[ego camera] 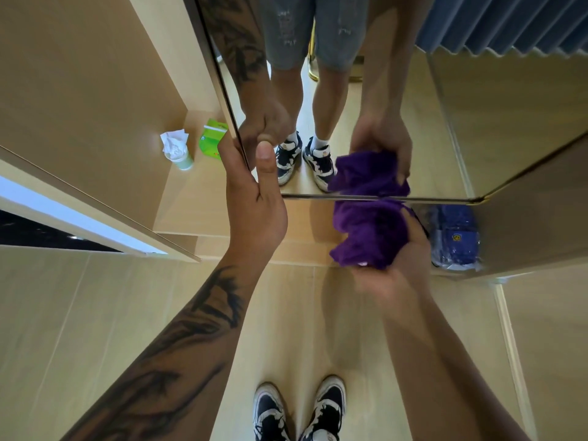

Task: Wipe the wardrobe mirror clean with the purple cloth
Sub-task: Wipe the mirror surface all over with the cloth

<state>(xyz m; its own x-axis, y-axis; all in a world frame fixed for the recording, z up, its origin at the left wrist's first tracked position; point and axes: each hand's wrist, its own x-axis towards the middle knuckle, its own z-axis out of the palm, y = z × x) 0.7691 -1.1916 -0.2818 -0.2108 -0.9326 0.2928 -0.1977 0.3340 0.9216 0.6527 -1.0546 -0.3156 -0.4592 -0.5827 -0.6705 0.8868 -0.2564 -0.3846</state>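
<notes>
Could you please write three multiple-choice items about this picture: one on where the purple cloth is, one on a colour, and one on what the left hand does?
1. Where is the purple cloth?
A. at the mirror's bottom edge
B. on the floor by the shoes
C. inside the wardrobe

2. What colour is the packet inside the wardrobe?
A. red
B. green
C. black

3. What is the left hand doing?
A. hanging idle
B. holding a spray bottle
C. gripping the mirror door's edge

Answers:
1 A, the right hand holds the bunched cloth against the mirror at its lower edge.
2 B, the packet is bright green.
3 C, the thumb lies on the glass while the fingers go behind the edge.
</notes>
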